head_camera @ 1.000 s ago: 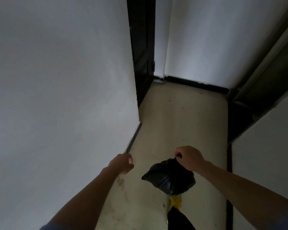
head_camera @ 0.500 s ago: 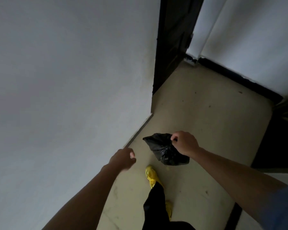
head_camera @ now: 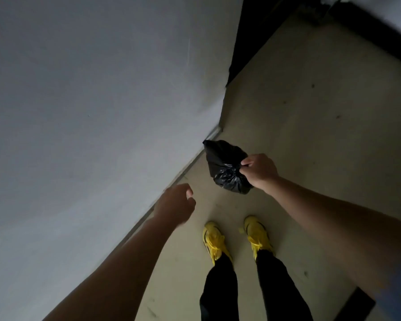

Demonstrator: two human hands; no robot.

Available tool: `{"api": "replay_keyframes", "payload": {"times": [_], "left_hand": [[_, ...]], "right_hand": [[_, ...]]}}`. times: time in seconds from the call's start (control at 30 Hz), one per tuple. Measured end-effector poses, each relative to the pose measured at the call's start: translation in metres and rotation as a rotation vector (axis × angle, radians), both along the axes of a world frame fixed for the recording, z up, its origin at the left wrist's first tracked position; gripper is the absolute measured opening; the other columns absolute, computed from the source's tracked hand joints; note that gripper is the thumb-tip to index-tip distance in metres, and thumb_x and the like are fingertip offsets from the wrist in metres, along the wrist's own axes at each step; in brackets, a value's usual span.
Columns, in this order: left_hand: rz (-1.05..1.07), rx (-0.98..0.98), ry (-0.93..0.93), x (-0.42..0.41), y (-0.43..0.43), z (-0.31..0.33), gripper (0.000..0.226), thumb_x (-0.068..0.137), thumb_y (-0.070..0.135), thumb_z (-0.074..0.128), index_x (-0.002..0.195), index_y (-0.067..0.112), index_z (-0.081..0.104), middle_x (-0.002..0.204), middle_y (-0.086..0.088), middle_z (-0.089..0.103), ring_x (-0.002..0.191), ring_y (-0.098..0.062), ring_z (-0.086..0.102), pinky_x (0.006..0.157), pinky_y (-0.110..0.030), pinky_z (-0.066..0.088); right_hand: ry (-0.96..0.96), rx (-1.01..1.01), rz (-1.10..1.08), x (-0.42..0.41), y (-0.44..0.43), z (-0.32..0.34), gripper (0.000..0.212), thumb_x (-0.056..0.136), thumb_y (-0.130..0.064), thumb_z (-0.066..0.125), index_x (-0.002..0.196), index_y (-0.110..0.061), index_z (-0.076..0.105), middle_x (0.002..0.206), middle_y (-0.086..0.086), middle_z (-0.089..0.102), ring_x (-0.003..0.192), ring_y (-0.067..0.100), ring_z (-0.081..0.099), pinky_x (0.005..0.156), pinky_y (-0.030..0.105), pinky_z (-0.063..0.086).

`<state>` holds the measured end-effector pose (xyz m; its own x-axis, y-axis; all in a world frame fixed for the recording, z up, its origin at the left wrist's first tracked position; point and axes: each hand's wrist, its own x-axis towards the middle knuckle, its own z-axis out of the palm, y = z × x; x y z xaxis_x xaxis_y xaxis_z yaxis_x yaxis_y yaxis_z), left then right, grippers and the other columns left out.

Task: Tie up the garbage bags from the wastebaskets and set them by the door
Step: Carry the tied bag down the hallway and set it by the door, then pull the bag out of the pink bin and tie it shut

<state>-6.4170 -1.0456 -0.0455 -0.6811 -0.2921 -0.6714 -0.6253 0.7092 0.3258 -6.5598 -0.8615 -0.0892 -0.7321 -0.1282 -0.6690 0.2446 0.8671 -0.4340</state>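
I am looking down a narrow hallway from head height. A plain pale wall (head_camera: 90,123) fills the whole left side and ends at a corner just ahead. Past that corner stands a dark door frame (head_camera: 239,42), and a dark baseboard (head_camera: 380,35) runs along the far wall at the top right. The floor (head_camera: 310,135) is beige and marked with small dark specks. Below me are two yellow shoes (head_camera: 214,242) side by side under black trouser legs (head_camera: 220,290), toes pointing up the hallway.

My right hand (head_camera: 259,170) is closed around the gathered neck of a small black garbage bag (head_camera: 226,167). The bag hangs from that hand above the floor, in front of the shoes and near the foot of the left wall, close to the wall's corner. I cannot tell whether its neck is knotted.

My left hand (head_camera: 176,205) holds nothing. Its fingers are loosely curled, partly open, and it hovers close to the wall, lower left of the bag and apart from it. Nothing lies on the floor between the bag and the door frame.
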Motion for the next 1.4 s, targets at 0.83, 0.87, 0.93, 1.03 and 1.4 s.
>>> {"api": "replay_keyframes", "payload": {"times": [0.83,0.87,0.93,1.03,1.4], "left_hand": [[0.479,-0.020,0.001,0.086,0.076,0.136,0.027,0.085,0.026,0.052,0.109,0.022,0.064,0.093,-0.005,0.070,0.096,-0.025,0.063,0.084,-0.034,0.049],[0.515,-0.017,0.006,0.100,0.080,0.152,0.027,0.085,0.026,0.052,0.109,0.022,0.064,0.092,-0.005,0.069,0.096,-0.025,0.062,0.082,-0.034,0.049],[0.593,-0.023,0.011,0.134,0.089,0.177,0.028,0.085,0.026,0.052,0.111,0.023,0.063,0.096,-0.004,0.069,0.101,-0.025,0.061,0.081,-0.034,0.049],[0.714,-0.038,0.001,0.199,0.099,0.205,0.028,0.087,0.028,0.053,0.113,0.023,0.062,0.106,-0.004,0.069,0.103,-0.024,0.060,0.081,-0.034,0.049],[1.304,-0.185,-0.004,0.532,0.119,0.284,0.028,0.086,0.027,0.054,0.112,0.020,0.062,0.106,-0.009,0.068,0.098,-0.028,0.063,0.081,-0.034,0.051]], "right_hand": [[-0.015,0.098,0.826,0.048,0.000,0.150,0.034,0.082,-0.016,0.055,0.110,0.000,0.066,0.110,0.020,0.069,0.099,0.037,0.065,0.082,0.043,0.056],[-0.014,0.092,0.892,0.059,-0.005,0.168,0.031,0.082,-0.015,0.054,0.105,0.002,0.066,0.105,0.021,0.069,0.095,0.039,0.066,0.077,0.043,0.057],[0.000,0.116,1.054,0.083,-0.017,0.200,0.018,0.082,-0.012,0.051,0.081,0.000,0.063,0.078,0.017,0.067,0.074,0.037,0.064,0.059,0.034,0.048],[0.033,0.131,1.289,0.126,-0.040,0.239,0.017,0.087,-0.013,0.048,0.086,-0.016,0.065,0.082,0.004,0.063,0.078,0.026,0.062,0.065,0.031,0.047],[0.321,0.079,1.925,0.406,-0.169,0.321,0.025,0.088,-0.025,0.054,0.111,-0.022,0.063,0.112,0.002,0.064,0.098,0.023,0.061,0.075,0.030,0.044]]}}
